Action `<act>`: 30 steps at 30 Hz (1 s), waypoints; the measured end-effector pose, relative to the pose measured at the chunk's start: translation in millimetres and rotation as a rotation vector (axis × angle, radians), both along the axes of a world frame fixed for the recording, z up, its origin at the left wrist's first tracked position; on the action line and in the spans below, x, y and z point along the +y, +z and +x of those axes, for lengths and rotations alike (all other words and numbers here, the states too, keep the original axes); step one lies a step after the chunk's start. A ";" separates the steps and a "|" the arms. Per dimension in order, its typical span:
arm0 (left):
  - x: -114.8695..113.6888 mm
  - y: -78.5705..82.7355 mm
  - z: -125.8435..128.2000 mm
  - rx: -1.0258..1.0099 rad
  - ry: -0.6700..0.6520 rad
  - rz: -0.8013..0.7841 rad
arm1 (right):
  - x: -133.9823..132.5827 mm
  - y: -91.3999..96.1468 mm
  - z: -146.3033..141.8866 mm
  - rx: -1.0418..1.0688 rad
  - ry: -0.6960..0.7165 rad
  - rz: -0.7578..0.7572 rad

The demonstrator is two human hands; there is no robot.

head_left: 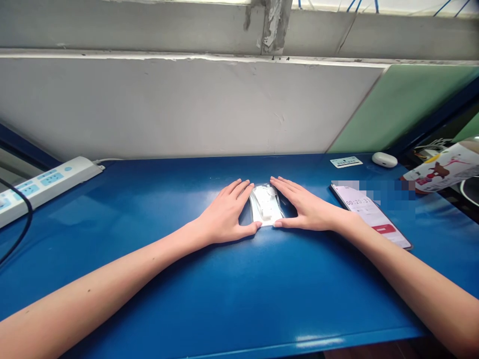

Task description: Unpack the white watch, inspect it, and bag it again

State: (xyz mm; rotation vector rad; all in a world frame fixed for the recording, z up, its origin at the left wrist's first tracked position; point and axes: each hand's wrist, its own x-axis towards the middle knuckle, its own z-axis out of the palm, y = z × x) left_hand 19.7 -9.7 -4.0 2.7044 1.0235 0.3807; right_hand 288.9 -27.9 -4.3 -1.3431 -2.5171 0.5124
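Observation:
A small clear plastic packet (266, 202) with something white inside lies flat on the blue table (239, 294). What the white content is, I cannot make out. My left hand (228, 212) rests at the packet's left side, fingers stretched out and thumb tip at its lower left corner. On the other side lies my right hand (305, 207), its fingers extended toward the upper right corner and its thumb by the lower right one. Both hands are open, palms down, framing the packet and touching or nearly touching its edges.
A white power strip (48, 187) with a black cable (26, 219) is at the left. Right of my right hand are a phone (370, 214) showing a timer, a card (346, 162), a white earbud case (384, 159) and a printed carton (443, 167). A wall (187, 107) stands behind.

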 end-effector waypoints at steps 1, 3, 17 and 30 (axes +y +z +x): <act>-0.1 0.1 0.0 0.009 0.001 0.000 | 0.2 -0.5 0.1 -0.004 0.001 -0.002; -0.2 -0.2 -0.3 0.022 0.000 0.002 | 0.5 -1.5 0.4 -0.011 0.005 0.003; -0.7 0.7 -0.7 0.038 0.018 -0.033 | 0.0 2.0 0.7 -0.062 0.015 0.028; 0.7 -0.2 -1.8 0.065 -0.012 -0.016 | 1.1 -1.2 4.7 -0.004 0.010 0.023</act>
